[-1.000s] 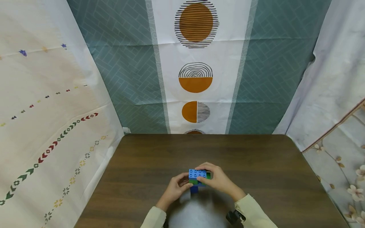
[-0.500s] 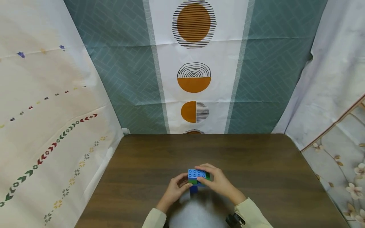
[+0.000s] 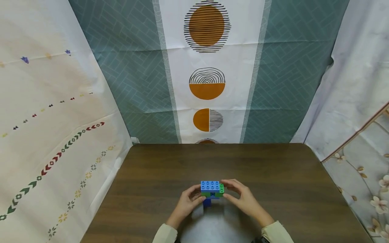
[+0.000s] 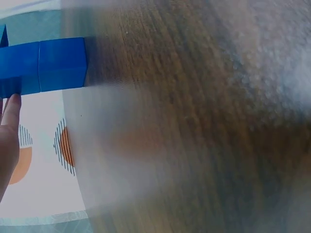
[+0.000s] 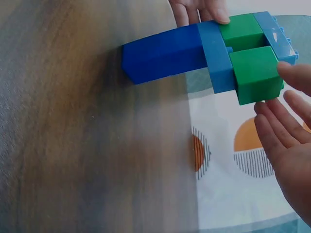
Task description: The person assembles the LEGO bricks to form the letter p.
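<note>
A toy brick build (image 3: 210,185) stands upright on the table near the person. Its dark blue column (image 5: 163,54) carries a light blue brick (image 5: 216,57), two green bricks (image 5: 257,73) side by side, and another light blue brick on top. My left hand (image 3: 186,205) holds its left side, with the thumb at the front and fingers behind. My right hand (image 3: 244,201) is at the right green brick, fingers spread and thumb apart from them; the tips are at the brick's edges, and whether they all touch is unclear. In the left wrist view, a finger (image 4: 13,109) meets the blue brick.
The brown wooden table (image 3: 152,162) reaches back to a patterned cloth (image 3: 209,121). White printed cloths hang at the left (image 3: 76,168) and right (image 3: 334,111). A pale glare lies on the tabletop in front of the bricks.
My right hand has moved right, off the top light blue brick to the right green brick, so its studs show. My left hand and the build have stayed in place.
</note>
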The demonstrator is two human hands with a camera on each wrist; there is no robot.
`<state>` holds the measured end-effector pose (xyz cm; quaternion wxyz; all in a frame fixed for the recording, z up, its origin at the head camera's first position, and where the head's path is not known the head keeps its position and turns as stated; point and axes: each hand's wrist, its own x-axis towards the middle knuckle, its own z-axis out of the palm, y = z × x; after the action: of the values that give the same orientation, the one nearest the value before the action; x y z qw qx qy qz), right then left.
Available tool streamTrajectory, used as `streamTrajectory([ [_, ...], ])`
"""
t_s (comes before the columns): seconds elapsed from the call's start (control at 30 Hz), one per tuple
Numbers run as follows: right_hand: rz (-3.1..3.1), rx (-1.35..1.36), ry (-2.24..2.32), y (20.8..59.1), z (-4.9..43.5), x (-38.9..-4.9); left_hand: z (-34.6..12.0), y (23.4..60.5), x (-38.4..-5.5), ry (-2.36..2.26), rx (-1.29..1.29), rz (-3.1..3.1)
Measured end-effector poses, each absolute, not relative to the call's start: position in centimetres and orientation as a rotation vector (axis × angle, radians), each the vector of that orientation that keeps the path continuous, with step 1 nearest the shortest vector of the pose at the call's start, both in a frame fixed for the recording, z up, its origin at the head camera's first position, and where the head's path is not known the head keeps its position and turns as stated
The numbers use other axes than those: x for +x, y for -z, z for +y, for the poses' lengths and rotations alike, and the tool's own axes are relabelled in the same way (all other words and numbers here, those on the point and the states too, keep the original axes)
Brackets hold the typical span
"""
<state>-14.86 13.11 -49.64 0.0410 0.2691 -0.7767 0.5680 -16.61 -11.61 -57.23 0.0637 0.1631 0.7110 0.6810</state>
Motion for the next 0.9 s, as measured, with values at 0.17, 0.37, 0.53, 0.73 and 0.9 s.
streamTrajectory([
  [0.17, -2.317, 0.804, -1.755, 51.9, 13.2, -15.5, -11.8, 57.3, -16.4, -2.089, 0.524, 2.120],
  [0.37, -2.277, 0.815, -1.795, 53.5, 13.5, -16.1, -12.1, 57.3, -16.4, -2.096, 0.536, 2.129],
  [0.53, -2.266, 0.813, -1.843, 53.8, 13.6, -16.2, -12.5, 57.3, -16.5, -2.096, 0.526, 2.130],
  [0.73, -2.254, 0.777, -1.871, 54.2, 13.6, -16.3, -12.7, 56.9, -16.5, -2.059, 0.486, 2.175],
  [0.9, -2.262, 0.751, -1.895, 54.2, 13.4, -16.4, -12.7, 56.7, -16.6, -2.074, 0.501, 2.191],
])
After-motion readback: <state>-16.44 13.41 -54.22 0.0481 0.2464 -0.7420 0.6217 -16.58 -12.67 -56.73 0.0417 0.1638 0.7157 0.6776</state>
